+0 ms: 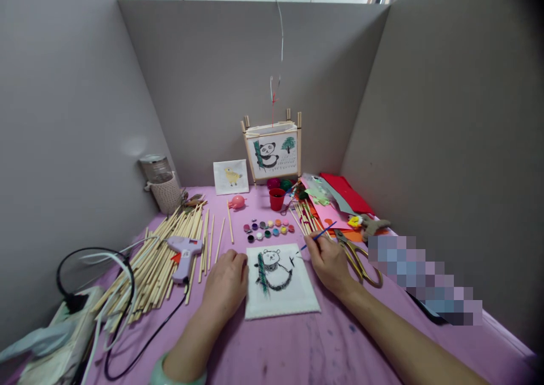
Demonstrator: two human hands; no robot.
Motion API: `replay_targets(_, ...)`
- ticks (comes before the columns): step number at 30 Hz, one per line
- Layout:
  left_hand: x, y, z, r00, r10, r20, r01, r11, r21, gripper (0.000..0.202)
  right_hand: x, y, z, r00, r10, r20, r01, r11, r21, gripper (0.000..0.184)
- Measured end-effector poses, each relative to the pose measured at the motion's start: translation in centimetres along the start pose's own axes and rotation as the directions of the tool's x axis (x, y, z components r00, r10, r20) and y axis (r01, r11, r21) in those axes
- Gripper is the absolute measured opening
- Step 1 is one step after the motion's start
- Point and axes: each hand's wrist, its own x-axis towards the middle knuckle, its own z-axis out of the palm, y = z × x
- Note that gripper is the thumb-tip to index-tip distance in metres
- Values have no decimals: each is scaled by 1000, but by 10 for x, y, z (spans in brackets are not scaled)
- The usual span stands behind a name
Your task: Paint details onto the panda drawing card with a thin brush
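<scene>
Head view: right hand (327,260) pinched on thin blue paintbrush (319,235), bristle end just off right edge of panda painting (278,280). Left hand (227,283) flat, fingers loosely together, pressing painting's left edge onto purple table (297,345). Just beyond both hands: paint pots (268,229) in two rows. Close right of right hand: scissors (357,257). Left of left hand: glue gun (185,255) lying on bamboo sticks (157,260). Farther back: red cup (276,198), panda lantern (274,150).
</scene>
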Motion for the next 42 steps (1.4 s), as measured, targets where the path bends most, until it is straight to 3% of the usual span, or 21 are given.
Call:
replay_targets(7, 0, -1, 2, 1000, 12, -11, -12, 1000, -1, 25, -1, -1, 3, 997, -47, 58, 45, 998, 36, 30)
replay_targets(14, -1, -1, 0, 1000, 12, -13, -12, 1000, -2, 25, 0, -1, -1, 998, -23, -55, 26, 997, 68, 24)
replay_targets(20, -1, -1, 0, 1000, 17, -18, -17, 1000, -2, 26, 6, -17, -1, 992, 111, 52, -121, 955, 270, 23)
replay_targets(23, 0, -1, 1, 1000, 20, -23, -20, 1000, -3, 25, 17, -32, 7, 983, 92, 157, -145, 915, 377, 19)
replay_targets(29, 1, -3, 5, 998, 31, -49, -31, 999, -8, 24, 39, -56, 40, 980, -103, 168, 36, 931, 364, 15)
replay_targets(37, -1, -6, 8, 998, 38, -59, -39, 999, -11, 24, 46, -63, 69, 967, -119, 227, 48, 954, 296, 12)
replay_targets(42, 0, -6, 6, 997, 49, -57, -50, 999, -18, 24, 47, -63, 65, 973, -100, 207, 29, 947, 321, 16)
